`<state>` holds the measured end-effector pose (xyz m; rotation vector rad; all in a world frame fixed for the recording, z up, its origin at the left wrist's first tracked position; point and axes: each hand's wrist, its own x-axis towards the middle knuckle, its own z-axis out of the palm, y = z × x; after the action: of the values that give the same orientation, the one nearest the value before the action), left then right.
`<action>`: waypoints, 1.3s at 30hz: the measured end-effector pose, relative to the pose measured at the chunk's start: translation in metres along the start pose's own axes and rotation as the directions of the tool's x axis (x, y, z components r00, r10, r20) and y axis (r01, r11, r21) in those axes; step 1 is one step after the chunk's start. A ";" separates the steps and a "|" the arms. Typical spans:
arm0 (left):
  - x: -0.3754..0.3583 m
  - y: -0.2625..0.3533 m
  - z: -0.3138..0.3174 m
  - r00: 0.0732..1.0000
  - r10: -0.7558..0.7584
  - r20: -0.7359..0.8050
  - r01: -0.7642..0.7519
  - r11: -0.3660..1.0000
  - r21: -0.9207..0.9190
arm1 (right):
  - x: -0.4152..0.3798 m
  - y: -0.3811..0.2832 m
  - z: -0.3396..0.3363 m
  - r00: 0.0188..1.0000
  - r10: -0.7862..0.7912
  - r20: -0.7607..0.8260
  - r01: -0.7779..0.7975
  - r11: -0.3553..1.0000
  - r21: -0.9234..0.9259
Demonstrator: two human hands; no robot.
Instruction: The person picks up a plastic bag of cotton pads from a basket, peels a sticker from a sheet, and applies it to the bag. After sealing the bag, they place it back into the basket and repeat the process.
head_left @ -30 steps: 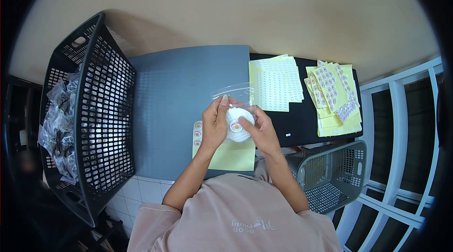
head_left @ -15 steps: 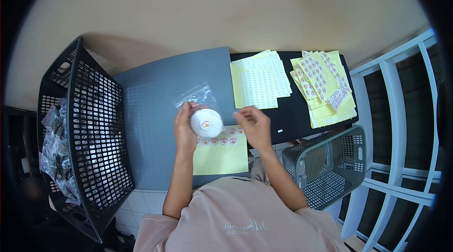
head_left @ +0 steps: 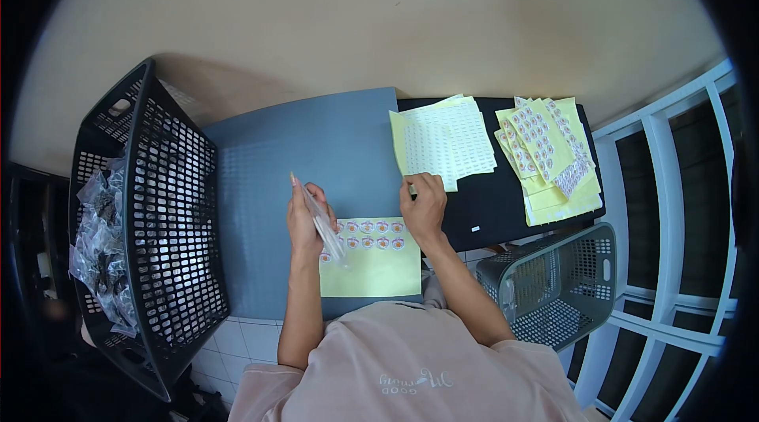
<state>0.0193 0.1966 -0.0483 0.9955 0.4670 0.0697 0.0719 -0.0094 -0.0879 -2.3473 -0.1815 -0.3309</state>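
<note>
My left hand [head_left: 303, 220] is closed around a clear zip bag [head_left: 330, 242] with white round pads in it. The bag is turned nearly edge-on, so its front is mostly hidden. Below it on the grey table lies a yellow sticker sheet [head_left: 371, 276] with rows of round orange-and-white stickers. My right hand [head_left: 424, 204] has its fingers curled at the near left corner of a white label sheet [head_left: 431, 141], pinching that corner. The fingertips are partly hidden.
A tall dark basket [head_left: 170, 208] on the left holds several plastic-wrapped dark items [head_left: 103, 248]. Yellow sticker sheets [head_left: 545, 145] are piled on the black surface [head_left: 502, 189], near a small white label [head_left: 475, 229]. Lower right stands another basket [head_left: 565, 319], beside white window bars [head_left: 664, 177].
My left hand has turned the bag from facing up to edge-on. My right hand has moved slightly to the label sheet's corner, and the sheet now sits tilted.
</note>
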 end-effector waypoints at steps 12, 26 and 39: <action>0.055 -0.030 0.029 0.945 -0.206 0.254 0.035 0.835 0.549 | -0.007 -0.013 -0.018 0.918 -0.142 0.371 0.181 0.981 -0.072; 0.090 -0.037 0.060 0.910 -0.231 0.344 -0.295 0.221 0.929 | 0.068 0.050 0.033 0.989 0.130 0.065 -0.144 0.945 0.293; 0.083 -0.034 0.071 0.913 -0.264 0.309 -0.255 0.220 0.942 | 0.080 0.065 0.041 0.781 0.453 0.430 -0.622 0.632 0.463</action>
<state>0.1173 0.1440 -0.0726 2.2710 0.0300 -0.5449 0.1710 -0.0244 -0.1361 -1.6931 0.2775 0.3296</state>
